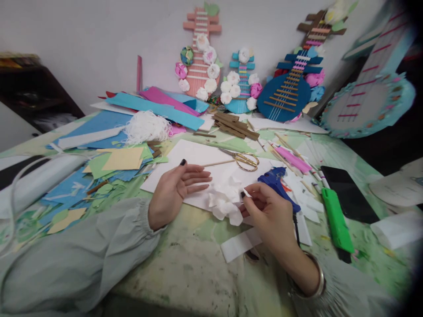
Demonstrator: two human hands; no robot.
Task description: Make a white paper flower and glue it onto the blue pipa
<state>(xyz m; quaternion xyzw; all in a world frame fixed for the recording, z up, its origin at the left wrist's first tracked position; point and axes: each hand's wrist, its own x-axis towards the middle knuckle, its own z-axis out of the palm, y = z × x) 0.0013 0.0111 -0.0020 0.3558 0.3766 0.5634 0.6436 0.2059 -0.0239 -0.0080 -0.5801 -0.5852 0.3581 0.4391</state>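
Observation:
White crepe-paper petals bunch into a loose paper flower (pixel 226 200) above a white sheet (pixel 188 156). At the flower's right edge, the thumb and fingers of my right hand (pixel 269 215) are pinched together on it. My left hand (pixel 178 189) is open to the flower's left, fingers stretched out and holding nothing. Behind the flower lie gold-handled scissors (pixel 244 160) and a thin wooden stick (pixel 218 163). A blue glue gun (pixel 279 187) rests just beyond my right hand, partly hidden by it. A white paper strip (pixel 241 244) lies below the right hand.
Cut paper scraps (pixel 122 158) and white yarn (pixel 147 127) cover the left side. A green box cutter (pixel 337 220) and a black phone (pixel 348 193) lie at right. Along the wall stand decorated paper lutes (pixel 284 94). A white cable (pixel 13 189) runs at far left.

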